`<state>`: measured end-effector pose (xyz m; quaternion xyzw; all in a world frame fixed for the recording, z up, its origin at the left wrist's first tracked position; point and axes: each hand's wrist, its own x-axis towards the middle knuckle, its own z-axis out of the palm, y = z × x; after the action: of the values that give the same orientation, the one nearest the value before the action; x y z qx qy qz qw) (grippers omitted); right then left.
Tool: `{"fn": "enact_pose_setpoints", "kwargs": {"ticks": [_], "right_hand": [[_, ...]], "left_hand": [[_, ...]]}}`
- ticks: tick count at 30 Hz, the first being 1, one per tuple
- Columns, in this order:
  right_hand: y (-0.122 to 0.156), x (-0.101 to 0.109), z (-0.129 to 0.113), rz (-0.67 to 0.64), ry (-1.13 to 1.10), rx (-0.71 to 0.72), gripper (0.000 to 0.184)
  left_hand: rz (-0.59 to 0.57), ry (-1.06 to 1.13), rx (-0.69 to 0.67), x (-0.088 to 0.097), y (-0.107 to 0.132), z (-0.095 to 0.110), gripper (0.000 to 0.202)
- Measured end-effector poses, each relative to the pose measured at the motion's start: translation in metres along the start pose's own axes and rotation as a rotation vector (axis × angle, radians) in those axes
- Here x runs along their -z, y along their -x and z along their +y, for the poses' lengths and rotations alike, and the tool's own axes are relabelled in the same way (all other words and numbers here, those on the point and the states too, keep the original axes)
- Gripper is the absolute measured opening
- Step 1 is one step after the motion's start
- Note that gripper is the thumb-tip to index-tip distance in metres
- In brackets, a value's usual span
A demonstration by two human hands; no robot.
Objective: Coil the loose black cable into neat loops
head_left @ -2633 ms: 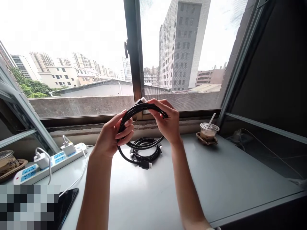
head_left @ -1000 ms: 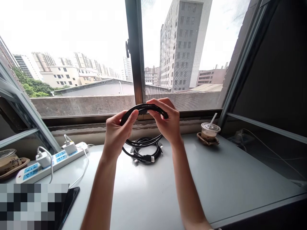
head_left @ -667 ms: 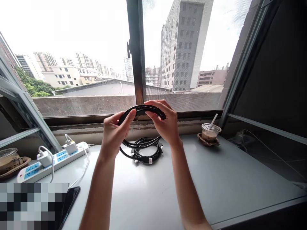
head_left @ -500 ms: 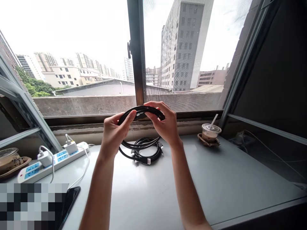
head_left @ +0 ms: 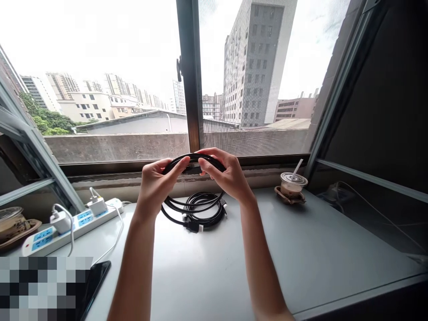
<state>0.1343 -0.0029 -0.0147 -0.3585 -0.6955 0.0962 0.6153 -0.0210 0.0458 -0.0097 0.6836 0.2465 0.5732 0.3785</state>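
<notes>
A coil of black cable (head_left: 193, 156) is held up in front of the window, with both hands closed on its upper arc. My left hand (head_left: 155, 183) grips the upper left part, its thumb lying along the strands. My right hand (head_left: 227, 174) pinches the upper right part, thumb in front and fingers behind. A dark connector shows between the two thumbs, partly hidden. From the lower left of the loop a strand runs to a black plug (head_left: 193, 227) with a white tip. Behind and below, a second coil of black cable (head_left: 216, 218) lies on the table.
The grey-white table (head_left: 200, 281) runs up to the window. On the left are a power strip (head_left: 75, 229) with white chargers and a dark phone (head_left: 96, 285). A lidded drink cup (head_left: 293, 183) with a straw stands at right; another cup (head_left: 13, 223) is at far left.
Both hands and the held coil have lowered slightly. The right hand has shifted left, its thumb closer to the left thumb. The white-tipped plug has swung a little to the left.
</notes>
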Motion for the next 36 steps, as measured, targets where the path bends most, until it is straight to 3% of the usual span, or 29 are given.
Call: {"fn": "enact_pose_setpoints", "kwargs": {"ticks": [7,15,25,28,36], "right_hand": [[0.002,-0.004,-0.009,0.027,0.147,0.124,0.023],[0.003,-0.011,-0.009,0.120,0.377,0.226,0.023],[-0.001,-0.007,-0.001,0.142,0.285,0.176,0.020],[-0.003,-0.007,0.002,0.169,0.200,0.136,0.019],[-0.009,-0.003,0.013,0.418,-0.019,-0.033,0.026]], "left_hand": [[0.032,0.034,0.059,0.002,0.000,0.003,0.051],[-0.009,0.112,0.147,0.001,0.002,0.010,0.050],[-0.249,0.089,0.214,0.004,-0.002,0.007,0.056],[-0.247,0.093,0.215,0.004,-0.002,0.006,0.055],[-0.180,0.174,0.248,0.003,-0.002,0.004,0.040]]}}
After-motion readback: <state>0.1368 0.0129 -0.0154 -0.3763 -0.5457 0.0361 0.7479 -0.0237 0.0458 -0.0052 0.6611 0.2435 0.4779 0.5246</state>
